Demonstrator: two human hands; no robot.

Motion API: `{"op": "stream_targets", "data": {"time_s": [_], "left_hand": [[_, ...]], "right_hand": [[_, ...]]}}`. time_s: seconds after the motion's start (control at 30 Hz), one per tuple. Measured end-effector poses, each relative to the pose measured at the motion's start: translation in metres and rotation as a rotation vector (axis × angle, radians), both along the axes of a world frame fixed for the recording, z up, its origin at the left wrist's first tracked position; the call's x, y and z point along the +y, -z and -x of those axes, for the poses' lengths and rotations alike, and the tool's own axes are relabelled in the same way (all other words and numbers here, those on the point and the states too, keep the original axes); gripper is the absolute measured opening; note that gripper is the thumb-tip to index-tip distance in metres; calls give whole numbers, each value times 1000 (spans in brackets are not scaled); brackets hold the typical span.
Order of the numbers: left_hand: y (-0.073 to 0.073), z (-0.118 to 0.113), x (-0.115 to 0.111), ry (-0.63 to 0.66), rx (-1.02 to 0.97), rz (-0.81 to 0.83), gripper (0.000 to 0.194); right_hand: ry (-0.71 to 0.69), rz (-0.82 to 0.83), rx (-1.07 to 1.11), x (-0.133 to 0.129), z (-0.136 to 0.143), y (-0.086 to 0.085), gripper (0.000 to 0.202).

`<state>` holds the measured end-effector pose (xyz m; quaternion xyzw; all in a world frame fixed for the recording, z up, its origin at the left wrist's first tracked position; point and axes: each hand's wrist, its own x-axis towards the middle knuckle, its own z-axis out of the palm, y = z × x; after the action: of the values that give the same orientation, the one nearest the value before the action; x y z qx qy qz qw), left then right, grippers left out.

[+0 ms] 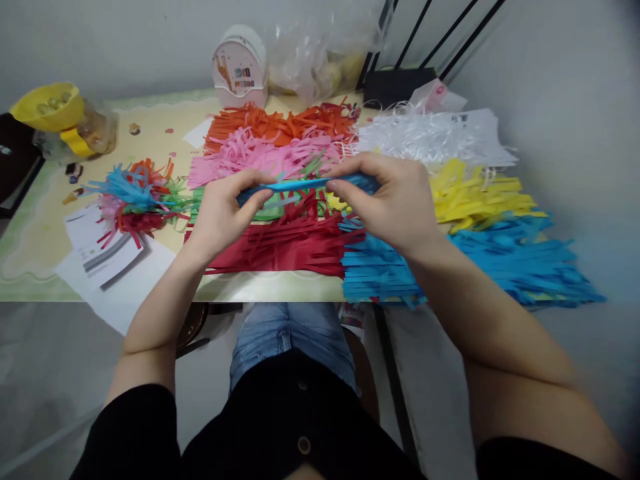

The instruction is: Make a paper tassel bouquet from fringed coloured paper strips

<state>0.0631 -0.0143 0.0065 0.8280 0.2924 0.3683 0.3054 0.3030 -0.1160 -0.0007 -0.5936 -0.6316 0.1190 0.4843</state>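
A narrow blue paper strip (300,185) stretches level between my hands, above the table. My left hand (227,207) pinches one end between thumb and fingers. At the other end my right hand (387,200) is closed on the strip, and part of it is hidden inside the fingers. Below lie piles of cut paper fringe: red (280,248), green (267,212), pink (260,155), orange (280,127), yellow (475,197) and blue (515,257). White fringe (405,141) lies at the back right. A mixed-colour bunch of fringe (133,193) sits left of my left hand.
White papers (113,260) lie at the table's left front, partly over its edge. A yellow-topped jar (75,123) stands at the back left. Along the wall are a printed white container (241,67), a clear plastic bag (320,63) and a black box (395,87).
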Motion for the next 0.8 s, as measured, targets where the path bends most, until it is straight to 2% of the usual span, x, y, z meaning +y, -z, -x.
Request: {"op": "stream_targets", "data": {"time_s": [0.07,0.27,0.4,0.57,0.73,0.8], "left_hand": [[-1,0,-3,8,-9,45,14],[1,-4,-7,44,-260,507,26],[1,-5,-5,74,-371,677,15],[-1,-7,-4,84,-417,726,2],[6,-5,-4,140,-393,655,8],[8,-1,-1,166,-338,616,13]], "right_hand": [[-6,9,31,1,-1,1,2],[-168,88,431,3,3,3,10],[-209,98,592,4,4,3,16],[-312,121,733,8,1,5,17],[-364,166,740,11,-5,10,23],[-368,147,707,12,-7,12,18]]}}
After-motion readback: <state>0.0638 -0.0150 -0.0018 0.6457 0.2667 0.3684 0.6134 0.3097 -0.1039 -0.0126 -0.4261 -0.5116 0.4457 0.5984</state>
